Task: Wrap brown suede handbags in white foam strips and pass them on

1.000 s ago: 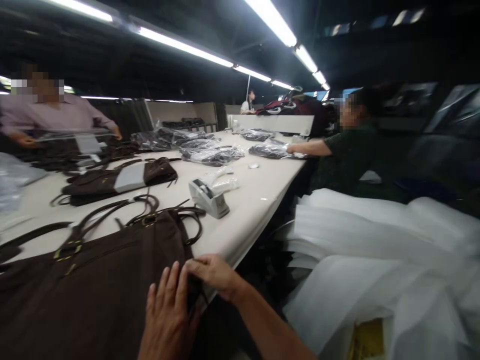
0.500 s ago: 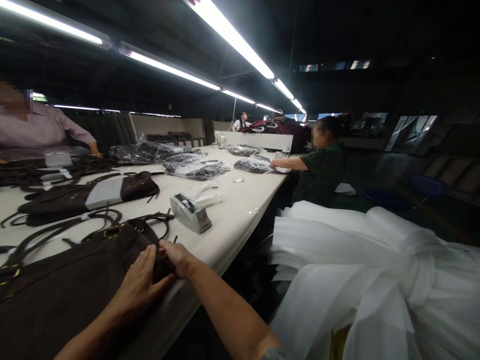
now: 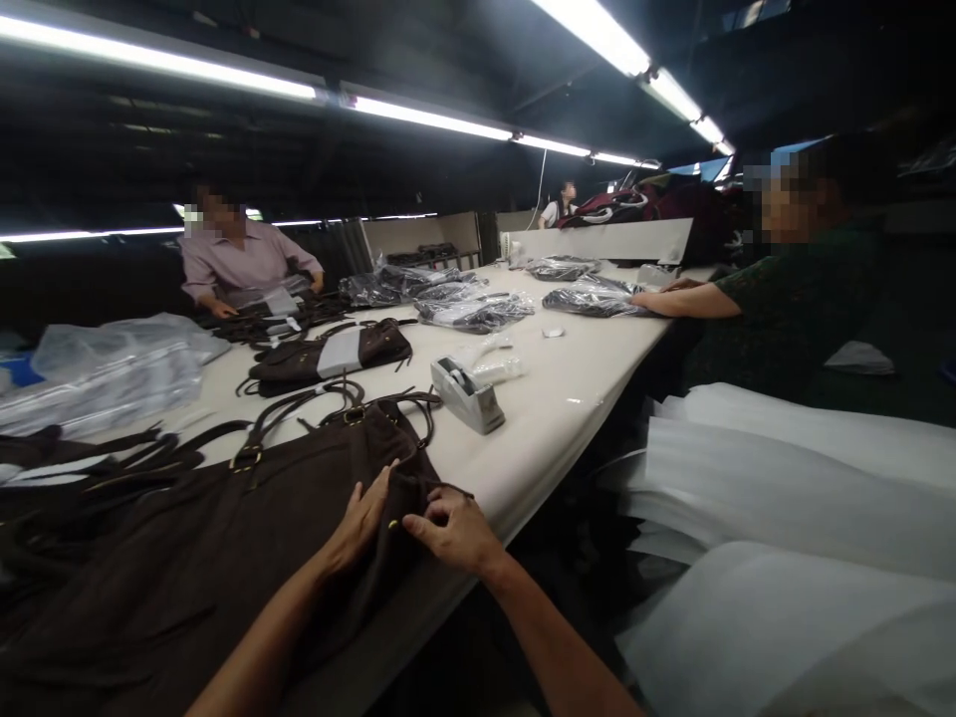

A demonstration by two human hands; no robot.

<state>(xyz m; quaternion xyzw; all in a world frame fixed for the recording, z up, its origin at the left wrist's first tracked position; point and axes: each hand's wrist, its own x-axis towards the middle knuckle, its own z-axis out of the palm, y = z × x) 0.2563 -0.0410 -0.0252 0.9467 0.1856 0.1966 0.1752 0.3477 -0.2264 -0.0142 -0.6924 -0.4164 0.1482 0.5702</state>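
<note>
A large dark brown handbag [image 3: 299,518] lies on the table before me, its strap handles [image 3: 303,403] fixed with brass rings. My left hand [image 3: 364,523] rests flat along the bag near its right end, fingers stretched out. At that end, my right hand [image 3: 452,530] pinches the bag's edge between bent fingers and thumb. The thumb tip is beside a small brass stud [image 3: 393,525]. Just beyond the bag, a grey tape dispenser [image 3: 469,395] stands on the table.
A second brown bag with a pale wrap [image 3: 339,354] lies farther back, past which are several plastic-wrapped bags [image 3: 474,311]. Clear plastic bags [image 3: 112,363] lie at left. White sheets [image 3: 762,488] are stacked at right. Co-workers stand at the left [image 3: 243,259] and right [image 3: 792,289].
The view has swung left, so the table's contents appear farther right. My right hand has shifted its hold on the bag's end, and the brass stud now shows. My left hand stays flat on the bag.
</note>
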